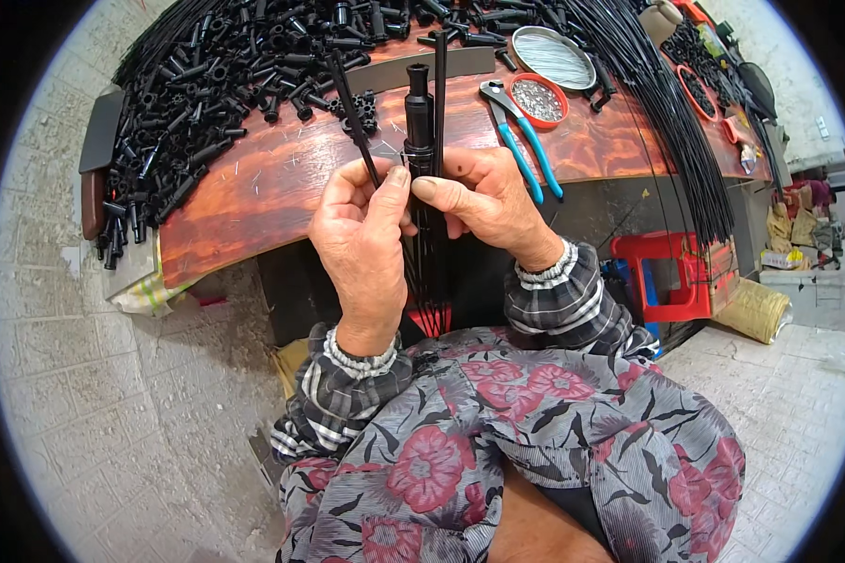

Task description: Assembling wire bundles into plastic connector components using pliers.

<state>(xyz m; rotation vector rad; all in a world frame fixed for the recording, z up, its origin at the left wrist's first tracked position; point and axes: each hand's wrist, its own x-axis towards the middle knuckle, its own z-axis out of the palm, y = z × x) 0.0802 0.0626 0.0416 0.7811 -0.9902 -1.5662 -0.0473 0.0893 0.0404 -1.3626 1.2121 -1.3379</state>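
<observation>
While my left grip (366,216) is pinched nearly closed at the foot of the stepped black tube (420,113), my right grip (488,192) closes on it from the other side, thumbs almost meeting. I hold the tube upright, with thin black rods (352,113) on either side of it. On the table (282,178) ahead, black fittings (188,113) lie heaped to the left; blue-handled pliers (528,150) rest to the right, beside a red-rimmed dish (564,101) of small silvery pieces.
</observation>
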